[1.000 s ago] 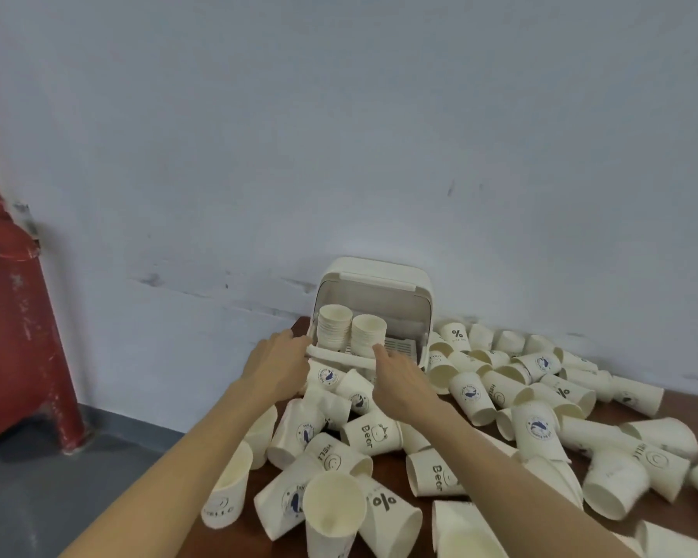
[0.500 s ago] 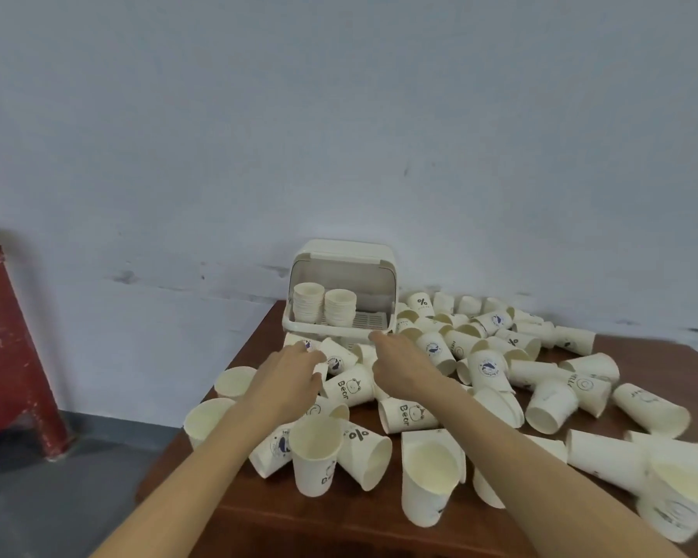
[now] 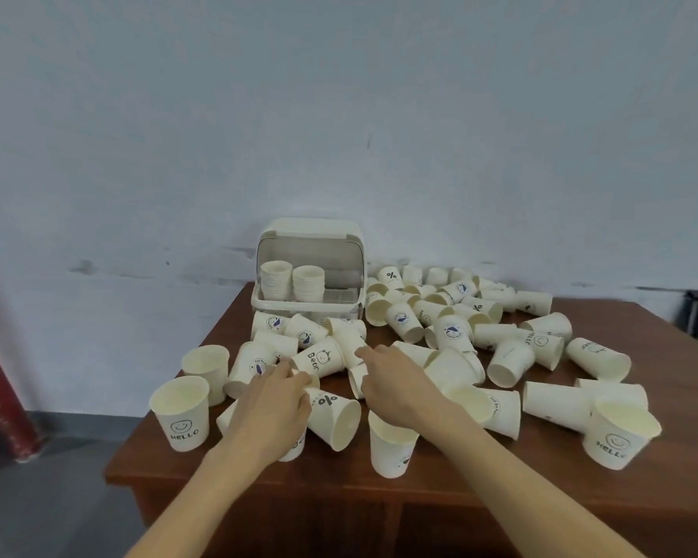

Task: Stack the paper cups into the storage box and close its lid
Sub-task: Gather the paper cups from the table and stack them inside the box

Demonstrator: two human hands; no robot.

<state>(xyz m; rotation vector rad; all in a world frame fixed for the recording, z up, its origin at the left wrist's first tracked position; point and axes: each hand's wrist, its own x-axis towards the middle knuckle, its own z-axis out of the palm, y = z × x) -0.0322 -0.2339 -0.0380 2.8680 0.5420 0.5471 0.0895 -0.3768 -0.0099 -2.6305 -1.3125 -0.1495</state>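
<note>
Pale blue wall (image 3: pixel 339 114) behind; brown wooden desk (image 3: pixel 661 497) in front, strewn with loose paper cups (image 3: pixel 452 332), most lying on their sides, a few upright.

**Location of task items**
- Storage box (image 3: pixel 311 235): at the far edge of the desk, against the wall, lid raised and tipped back.
- Inside the box: two stacks of cups (image 3: pixel 291 281) side by side at the left; right portion of the grid floor bare.
- Remaining cups: spread between the box and the near edge, and well off to the right.

**Hazards, as judged**
- Upright "HELLO" cup (image 3: pixel 184 414) near the left corner: liable to go over the edge if nudged by a forearm.
- Cups on their sides: free to roll once a neighbour is pulled away; likely to scatter across the heap.
- Thin paper walls: prone to denting under a hard pinch, then to jamming during nesting.
- Tall stacks in the box: possible fouling of the lid on closing if built higher.

**Hands**
- Left hand (image 3: pixel 273 400): fingers (image 3: pixel 297 378) curled downward, closing on the rim of a tipped cup (image 3: pixel 305 378) beside the "%" cup (image 3: pixel 335 416). Hold appears made, though the far side is hidden.
- Right hand (image 3: pixel 395 380): fingers (image 3: pixel 365 352) loosely bent and slightly apart, reaching over a cup (image 3: pixel 357 380) on its side below the "Bear" cup (image 3: pixel 319 358). Contact at the tips probable; firm grip not confirmed.
</note>
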